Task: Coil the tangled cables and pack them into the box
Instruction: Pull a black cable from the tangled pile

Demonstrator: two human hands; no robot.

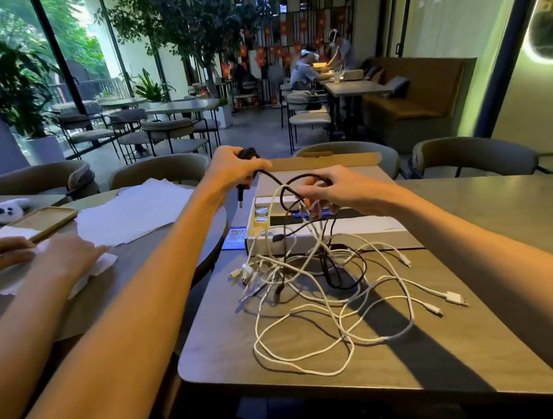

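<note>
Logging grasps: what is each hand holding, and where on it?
Both hold the black cable: left hand grips it just above its plug, right hand pinches a loop farther along.

Fig. 1. The person at the table, arms only. Left hand [233,171] and right hand [342,191] are bare, with plain fingers and wrists. Left forearm [142,310] and right forearm [479,248] are long, slim and uncovered along their whole visible length. Clothing lies out of view.
</note>
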